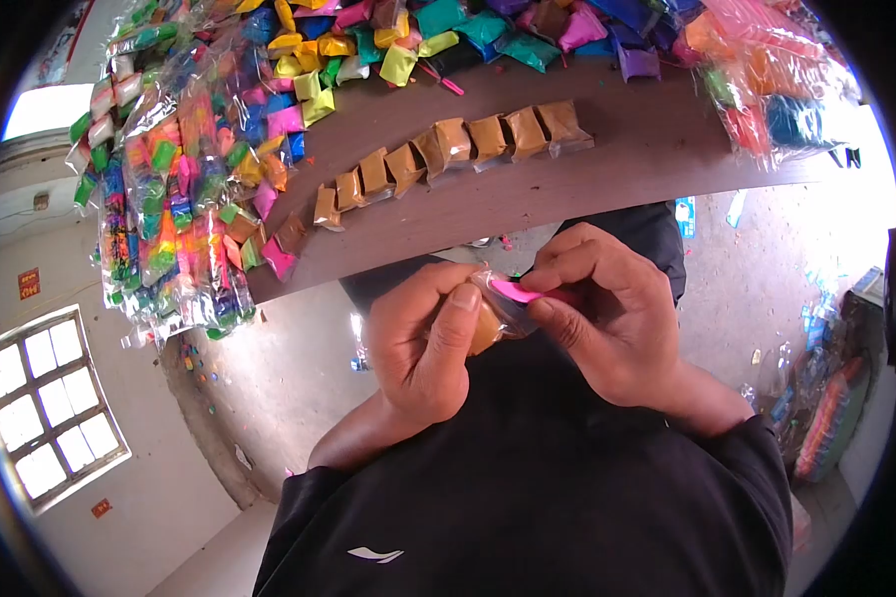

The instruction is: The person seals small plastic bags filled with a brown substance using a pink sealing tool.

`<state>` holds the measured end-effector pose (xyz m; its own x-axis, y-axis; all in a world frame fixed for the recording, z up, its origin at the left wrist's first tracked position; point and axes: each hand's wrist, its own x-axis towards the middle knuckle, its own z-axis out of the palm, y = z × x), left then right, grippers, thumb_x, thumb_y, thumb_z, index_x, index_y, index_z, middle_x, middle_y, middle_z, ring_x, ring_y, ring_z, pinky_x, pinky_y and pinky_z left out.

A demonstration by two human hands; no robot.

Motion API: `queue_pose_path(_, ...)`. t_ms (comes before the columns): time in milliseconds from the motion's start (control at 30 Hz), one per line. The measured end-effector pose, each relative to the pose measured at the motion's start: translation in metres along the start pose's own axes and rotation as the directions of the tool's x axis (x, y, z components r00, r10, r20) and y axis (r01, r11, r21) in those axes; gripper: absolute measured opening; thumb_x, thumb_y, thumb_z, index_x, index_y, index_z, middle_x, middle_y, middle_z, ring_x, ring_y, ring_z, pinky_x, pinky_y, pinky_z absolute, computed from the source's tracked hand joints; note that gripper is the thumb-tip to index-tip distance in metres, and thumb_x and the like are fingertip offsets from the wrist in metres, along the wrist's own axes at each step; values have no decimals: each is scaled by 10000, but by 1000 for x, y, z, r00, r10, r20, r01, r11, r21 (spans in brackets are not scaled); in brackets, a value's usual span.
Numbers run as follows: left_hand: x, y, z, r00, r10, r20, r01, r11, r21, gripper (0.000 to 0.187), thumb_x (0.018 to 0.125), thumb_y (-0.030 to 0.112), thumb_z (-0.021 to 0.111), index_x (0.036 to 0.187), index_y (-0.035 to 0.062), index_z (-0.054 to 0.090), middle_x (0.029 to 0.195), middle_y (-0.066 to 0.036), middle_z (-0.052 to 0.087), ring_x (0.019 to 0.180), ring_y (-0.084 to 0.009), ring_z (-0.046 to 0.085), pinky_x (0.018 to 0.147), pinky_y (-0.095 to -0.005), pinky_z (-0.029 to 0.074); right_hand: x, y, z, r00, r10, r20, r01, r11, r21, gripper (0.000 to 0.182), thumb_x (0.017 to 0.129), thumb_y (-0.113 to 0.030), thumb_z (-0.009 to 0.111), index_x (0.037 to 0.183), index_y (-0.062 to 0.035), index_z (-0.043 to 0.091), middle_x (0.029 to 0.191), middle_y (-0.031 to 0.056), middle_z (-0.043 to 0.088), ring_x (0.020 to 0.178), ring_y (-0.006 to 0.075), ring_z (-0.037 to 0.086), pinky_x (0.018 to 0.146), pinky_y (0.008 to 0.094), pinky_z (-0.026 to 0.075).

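Note:
Close to my chest, my left hand (423, 343) pinches a clear plastic packet with a tan-brown lump (485, 330) inside, thumb on top. My right hand (612, 328) has its thumb and fingers closed on a flat bright-pink strip, perhaps a small plastic tool (516, 291). The strip's rounded end lies against the packet's upper edge; its other end is hidden in the fingers. Beyond my hands, a row of several brown packets (448, 141) curves along the brown table (528, 194).
Many colourful small packets (398, 65) are heaped at the table's far side. Larger clear bags of coloured packets (179, 189) cover the left end, and more bags (772, 80) sit at the right. A thin pink item (452, 87) lies near the heap. Litter dots the floor (737, 259).

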<state>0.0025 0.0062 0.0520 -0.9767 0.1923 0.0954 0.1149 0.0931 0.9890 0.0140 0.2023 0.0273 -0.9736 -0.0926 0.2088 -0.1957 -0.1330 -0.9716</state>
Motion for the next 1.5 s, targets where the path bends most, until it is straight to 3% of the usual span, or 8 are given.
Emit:
queue_pose_path(267, 2, 2, -2, 998, -46, 50, 48, 998, -36, 284, 1064, 158, 523, 1076, -75, 686, 869, -62, 690, 731, -59, 576, 656, -211, 441, 1, -6, -6, 999, 36, 36, -36, 999, -3, 161, 876, 55, 739, 1021, 11, 683, 935, 76, 639, 735, 124, 612, 625, 250, 453)
queue_pose_path(567, 0, 4, 1, 997, -18, 74, 12, 997, 75, 211, 1039, 92, 557, 1051, -73, 687, 847, -92, 693, 726, -82, 606, 639, -228, 464, 4, -3, 4, 1000, 2, -7, -2, 1000, 24, 171, 860, 66, 748, 1007, 15, 677, 930, 92, 649, 733, 144, 639, 630, 257, 469)
queue_pose_path(767, 3, 0, 3, 972, 230, 52, -236, 944, 232, 207, 1029, 78, 564, 1054, -88, 685, 848, -128, 698, 704, -109, 614, 638, -252, 479, 1, 4, 4, 994, 28, -109, -32, 999, -40, 184, 881, 72, 734, 1041, 8, 669, 934, 71, 635, 759, 113, 617, 649, 245, 461)
queue_pose_path(833, 0, 0, 2, 991, 135, -10, -131, 971, 199, 209, 1028, 74, 557, 1058, -88, 686, 855, -121, 700, 719, -104, 610, 635, -246, 470, 2, 1, 1, 999, -12, -52, 12, 1000, 13, 179, 899, 58, 730, 1056, 4, 664, 964, 57, 629, 778, 84, 598, 654, 229, 448)
queue_pose_path(1033, 2, 0, 2, 997, 79, -14, -78, 996, 49, 230, 1043, 96, 543, 1056, -78, 692, 847, -75, 689, 714, -74, 580, 627, -219, 437, 0, 1, 4, 999, 47, -22, -44, 992, 121, 170, 909, 37, 727, 1062, 1, 663, 965, 47, 632, 773, 57, 584, 642, 214, 428)
queue_pose_path(1367, -2, 2, 1, 1000, -3, 7, 4, 1000, -16, 243, 1051, 124, 554, 1070, -78, 686, 853, -58, 683, 713, -53, 564, 627, -205, 426, 6, -6, -3, 996, 76, 40, -76, 997, 13, 130, 892, 17, 742, 1003, -4, 678, 895, 44, 634, 704, 77, 574, 612, 232, 428)
queue_pose_path(1433, -4, 5, 1, 991, -134, -18, 133, 991, -26, 255, 1013, 107, 524, 1045, -82, 692, 923, -104, 711, 811, -115, 631, 748, -249, 506, 6, -6, -4, 996, 87, 26, -88, 996, 28, 129, 888, 20, 738, 998, -6, 678, 890, 45, 630, 698, 81, 573, 605, 235, 424)
queue_pose_path(1500, -2, 3, 0, 996, -86, 2, 86, 995, -57, 251, 1034, 116, 536, 1065, -78, 692, 893, -83, 700, 769, -84, 603, 695, -224, 471, 6, -6, -7, 996, 82, 38, -83, 997, 3, 127, 885, 22, 737, 993, -6, 678, 886, 45, 627, 695, 83, 572, 604, 238, 423)
